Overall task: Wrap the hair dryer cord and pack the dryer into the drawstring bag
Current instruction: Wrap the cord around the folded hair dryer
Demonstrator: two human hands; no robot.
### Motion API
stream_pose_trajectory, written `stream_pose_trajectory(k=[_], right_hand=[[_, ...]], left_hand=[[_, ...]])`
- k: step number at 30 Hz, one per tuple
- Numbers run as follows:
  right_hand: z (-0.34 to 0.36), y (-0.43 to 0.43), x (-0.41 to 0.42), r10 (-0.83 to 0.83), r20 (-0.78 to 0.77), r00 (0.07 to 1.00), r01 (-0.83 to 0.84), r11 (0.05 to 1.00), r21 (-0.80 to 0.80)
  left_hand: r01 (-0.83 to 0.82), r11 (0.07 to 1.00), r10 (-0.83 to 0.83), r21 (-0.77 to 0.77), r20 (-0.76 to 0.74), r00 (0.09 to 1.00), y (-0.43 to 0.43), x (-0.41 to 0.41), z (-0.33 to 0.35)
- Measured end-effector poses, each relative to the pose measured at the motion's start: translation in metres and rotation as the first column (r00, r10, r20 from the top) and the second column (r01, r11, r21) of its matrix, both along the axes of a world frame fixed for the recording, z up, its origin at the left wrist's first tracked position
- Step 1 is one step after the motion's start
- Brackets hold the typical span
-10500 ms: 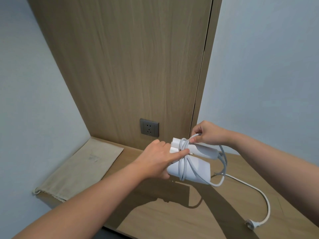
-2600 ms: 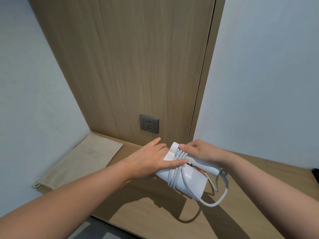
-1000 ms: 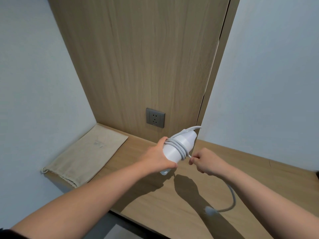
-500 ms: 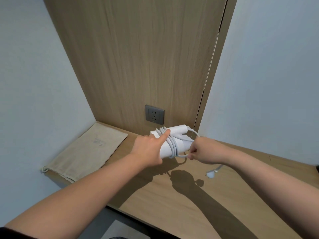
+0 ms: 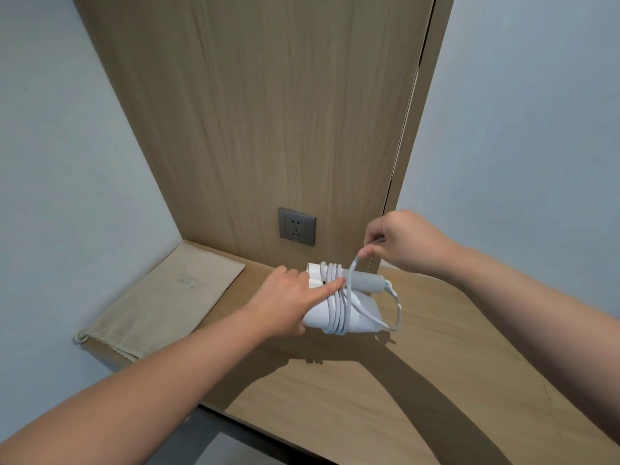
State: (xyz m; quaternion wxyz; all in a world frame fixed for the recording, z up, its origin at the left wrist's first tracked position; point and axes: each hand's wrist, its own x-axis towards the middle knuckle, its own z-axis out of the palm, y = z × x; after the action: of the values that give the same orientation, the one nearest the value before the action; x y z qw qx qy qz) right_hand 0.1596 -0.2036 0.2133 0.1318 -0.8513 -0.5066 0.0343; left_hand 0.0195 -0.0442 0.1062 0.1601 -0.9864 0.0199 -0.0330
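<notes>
The white hair dryer [image 5: 364,315] is held above the wooden counter, folded, with several turns of its white cord [image 5: 335,303] around the body. My left hand [image 5: 285,300] grips the dryer from the left, its index finger lying across the coils. My right hand [image 5: 402,241] is raised above and to the right, pinching the end of the cord, which runs taut down to the coils. A loose loop hangs at the dryer's right side. The beige drawstring bag [image 5: 167,297] lies flat at the counter's left end.
The wooden counter [image 5: 385,380] runs along a wood panel wall with a grey power socket [image 5: 296,230] just behind the dryer. Pale walls close the left and right sides. The counter's front edge drops to a dark floor below.
My right hand has risen from beside the dryer to above it, pulling the cord end up taut. The plug no longer dangles over the counter. The dryer sits a little lower.
</notes>
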Motion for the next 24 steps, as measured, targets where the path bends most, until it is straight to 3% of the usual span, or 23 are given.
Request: stream_pose_trajectory(k=[2,4,8,14,18,24], right_hand=[[-0.003,0.0,0.004,-0.05,-0.08,0.995,0.058,0.994,0.089],[-0.003,-0.001,0.008,-0.032,-0.264,0.964,0.08,0.981,0.175],[-0.005,-0.002,0.016,-0.019,-0.476,0.879,0.2,0.922,0.332],[-0.022,-0.006,0.034,0.017,-0.645,0.764,0.425,0.739,0.522],[-0.033,-0.011,0.041,0.023,-0.704,0.71,0.526,0.647,0.552],[-0.036,-0.01,0.028,0.021,-0.673,0.739,0.436,0.748,0.501]], left_hand=[[0.01,0.998,-0.01,-0.056,0.001,1.0,0.003,0.0,-0.003],[-0.003,0.991,0.003,-0.134,0.007,1.0,0.006,-0.001,-0.003],[-0.114,0.913,0.117,-0.391,-0.014,0.993,0.005,-0.007,-0.001],[-0.213,0.761,0.187,-0.613,-0.107,0.977,-0.001,-0.01,0.011],[-0.237,0.689,0.177,-0.685,-0.158,0.971,-0.01,-0.01,0.017],[-0.213,0.735,0.145,-0.644,-0.157,0.977,-0.021,-0.006,0.015]])
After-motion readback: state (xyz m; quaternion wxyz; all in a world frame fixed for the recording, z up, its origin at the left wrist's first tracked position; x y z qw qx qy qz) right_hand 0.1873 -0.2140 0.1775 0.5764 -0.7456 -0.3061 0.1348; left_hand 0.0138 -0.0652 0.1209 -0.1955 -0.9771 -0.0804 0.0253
